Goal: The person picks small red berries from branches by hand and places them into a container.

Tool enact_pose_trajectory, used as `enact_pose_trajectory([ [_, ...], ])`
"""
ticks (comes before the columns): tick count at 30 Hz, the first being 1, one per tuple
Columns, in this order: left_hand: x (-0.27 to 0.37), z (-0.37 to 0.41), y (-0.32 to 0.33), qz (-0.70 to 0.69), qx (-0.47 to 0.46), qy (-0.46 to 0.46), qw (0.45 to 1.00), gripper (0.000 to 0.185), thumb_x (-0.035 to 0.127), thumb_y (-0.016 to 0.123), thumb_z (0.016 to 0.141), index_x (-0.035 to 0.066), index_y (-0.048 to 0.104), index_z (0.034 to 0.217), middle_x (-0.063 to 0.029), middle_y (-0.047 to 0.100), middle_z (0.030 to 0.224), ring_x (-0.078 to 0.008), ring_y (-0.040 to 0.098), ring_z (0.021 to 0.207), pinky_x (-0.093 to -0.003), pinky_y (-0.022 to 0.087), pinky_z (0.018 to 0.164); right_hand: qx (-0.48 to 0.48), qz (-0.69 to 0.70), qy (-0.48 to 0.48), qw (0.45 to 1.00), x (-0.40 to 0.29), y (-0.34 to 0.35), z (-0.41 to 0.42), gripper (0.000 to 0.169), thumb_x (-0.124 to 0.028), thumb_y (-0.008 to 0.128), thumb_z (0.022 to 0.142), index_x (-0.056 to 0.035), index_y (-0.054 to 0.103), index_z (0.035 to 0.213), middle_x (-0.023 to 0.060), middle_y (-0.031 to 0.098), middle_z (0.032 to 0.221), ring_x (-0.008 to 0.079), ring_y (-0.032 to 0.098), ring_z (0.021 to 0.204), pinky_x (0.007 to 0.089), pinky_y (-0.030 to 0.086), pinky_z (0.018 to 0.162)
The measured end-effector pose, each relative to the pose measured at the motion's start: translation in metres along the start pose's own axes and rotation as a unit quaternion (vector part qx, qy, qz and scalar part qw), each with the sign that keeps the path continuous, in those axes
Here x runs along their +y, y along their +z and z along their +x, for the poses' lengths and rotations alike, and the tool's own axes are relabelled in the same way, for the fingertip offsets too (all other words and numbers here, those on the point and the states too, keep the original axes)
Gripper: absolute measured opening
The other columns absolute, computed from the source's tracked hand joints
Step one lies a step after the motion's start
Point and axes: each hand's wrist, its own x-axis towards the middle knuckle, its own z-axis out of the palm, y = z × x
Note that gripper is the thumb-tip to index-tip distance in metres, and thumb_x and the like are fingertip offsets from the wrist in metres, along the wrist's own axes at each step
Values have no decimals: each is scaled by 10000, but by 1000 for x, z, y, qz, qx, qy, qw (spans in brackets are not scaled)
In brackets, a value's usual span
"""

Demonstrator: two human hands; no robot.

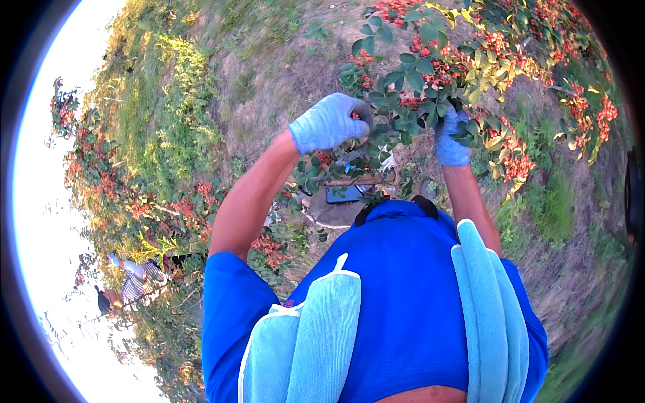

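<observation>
My left hand (332,123), in a light blue knit glove with a dark palm, is curled around a few small red berries (356,116). It is just left of a leafy branch (415,80) with clusters of red berries, which look like Sichuan pepper. Among the leaves on the other side, my right hand (452,138), gloved alike, is closed at the branch; leaves hide part of its fingers. Below the hands, in front of my waist, is a container (327,214) with a pale rim. A dark-screened phone (343,194) lies at it, partly behind leaves.
More berry-laden branches (519,65) spread at the upper right, and others (186,206) at the left. A person in a striped top (143,282) is among the shrubs at far left. A turquoise towel (322,332) hangs over my blue shirt (403,302). Grassy soil (272,85) slopes beyond.
</observation>
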Motion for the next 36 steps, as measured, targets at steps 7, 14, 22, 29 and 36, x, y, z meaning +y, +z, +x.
enact_pose_trajectory([
  [7,12,-64,-42,-150,107,-74,980,262,274,650,797,25,636,878,-8,578,705,-91,524,623,-255,418,556,0,52,1,999,9,-2,4,316,-213,591,922,-4,585,1158,65,619,1071,171,582,970,333,470,900],
  [14,-144,-41,-34,-218,90,-194,952,235,222,625,870,33,619,1009,-24,619,818,-95,581,660,-212,400,535,-49,-233,-120,964,5,-1,-2,297,-196,568,927,-5,581,1154,85,623,1099,188,595,993,340,477,906],
  [22,-172,2,6,-178,13,-284,942,555,244,674,875,75,489,1369,-54,662,1122,-155,674,871,-347,549,715,-38,-91,-80,992,6,-6,2,359,-270,569,929,-13,553,1179,87,612,1104,191,592,976,354,483,892],
  [29,-124,5,-2,-242,77,-148,956,238,79,591,919,-24,656,1124,-91,703,932,-145,669,754,-298,559,712,-24,64,-26,997,-2,2,-4,300,-216,581,937,-20,587,1163,68,610,1097,160,573,999,333,470,887],
  [36,-71,3,-1,-224,177,-28,958,224,35,604,895,-3,671,1105,-78,702,900,-127,658,735,-274,549,675,-24,111,-31,993,8,-4,3,314,-205,594,924,-21,572,1177,76,600,1121,184,567,1035,344,451,934],
])
